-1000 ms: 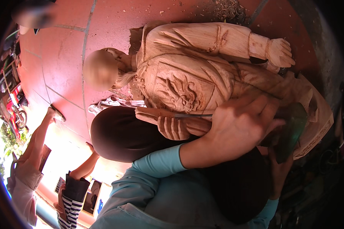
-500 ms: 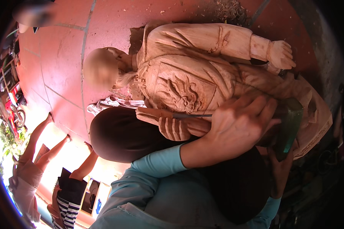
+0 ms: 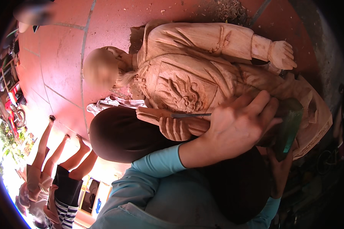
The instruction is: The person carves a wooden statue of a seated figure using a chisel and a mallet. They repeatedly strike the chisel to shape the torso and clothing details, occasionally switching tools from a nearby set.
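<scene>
A carved wooden statue [image 3: 202,49] of a robed figure lies across my front, its head at the left. A dragon relief [image 3: 183,93] covers its chest. My left hand [image 3: 242,122] is closed around a chisel [image 3: 191,115], whose thin metal shaft points left onto the piece above the statue's near carved hand [image 3: 174,128]. Its handle is mostly hidden in my fist. At the right, a green translucent mallet head [image 3: 288,128] stands by the rear of my left hand. Below it shows my right hand [image 3: 281,168], closed and partly hidden; the mallet's handle cannot be seen.
My dark-trousered knee [image 3: 120,133] is beside the statue's near side. A striped cloth [image 3: 118,102] lies near its neck. Wood shavings [image 3: 233,11] are scattered on the red floor [image 3: 61,76]. Two people [image 3: 67,175] stand at the left, near a red motorbike [image 3: 16,110].
The chisel and my left hand have shifted very slightly left, with some left fingers raised a little. The people at the left have changed their steps and positions.
</scene>
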`<state>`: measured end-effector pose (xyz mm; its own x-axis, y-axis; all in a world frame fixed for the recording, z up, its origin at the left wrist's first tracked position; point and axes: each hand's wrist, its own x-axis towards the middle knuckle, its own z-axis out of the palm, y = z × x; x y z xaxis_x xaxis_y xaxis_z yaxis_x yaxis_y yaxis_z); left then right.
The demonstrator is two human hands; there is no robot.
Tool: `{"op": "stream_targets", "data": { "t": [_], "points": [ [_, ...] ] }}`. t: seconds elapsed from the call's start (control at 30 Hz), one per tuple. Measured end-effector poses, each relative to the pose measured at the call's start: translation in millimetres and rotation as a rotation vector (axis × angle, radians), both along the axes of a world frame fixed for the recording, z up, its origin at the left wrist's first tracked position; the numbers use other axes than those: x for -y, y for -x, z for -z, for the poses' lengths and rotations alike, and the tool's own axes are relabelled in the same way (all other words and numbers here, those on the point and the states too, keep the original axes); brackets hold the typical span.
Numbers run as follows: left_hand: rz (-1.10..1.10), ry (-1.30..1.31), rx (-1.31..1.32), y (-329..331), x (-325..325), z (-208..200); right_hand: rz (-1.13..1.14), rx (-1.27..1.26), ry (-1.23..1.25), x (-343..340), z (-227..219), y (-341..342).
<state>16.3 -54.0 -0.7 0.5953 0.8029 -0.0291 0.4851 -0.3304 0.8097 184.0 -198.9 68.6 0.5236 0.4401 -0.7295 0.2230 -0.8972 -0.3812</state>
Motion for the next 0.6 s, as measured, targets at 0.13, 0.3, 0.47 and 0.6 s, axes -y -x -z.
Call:
{"op": "stream_targets", "data": {
  "t": [0.13,0.3,0.47,0.6],
  "points": [
    [0.014,-0.085,0.099,-0.3,-0.3,-2.0,0.113,0.011,-0.046,-0.4,-0.7,4.1],
    [0.038,-0.011,0.100,-3.6,1.1,0.2,0.057,-0.001,-0.063,-0.4,0.2,3.9],
    [-0.040,-0.079,0.068,-4.6,-0.4,2.8,0.046,-0.020,-0.131,-2.4,0.6,4.7],
    [-0.040,-0.067,0.029,-5.3,-1.3,3.0,0.070,-0.009,-0.130,-3.2,0.9,6.8]
  ]
}}
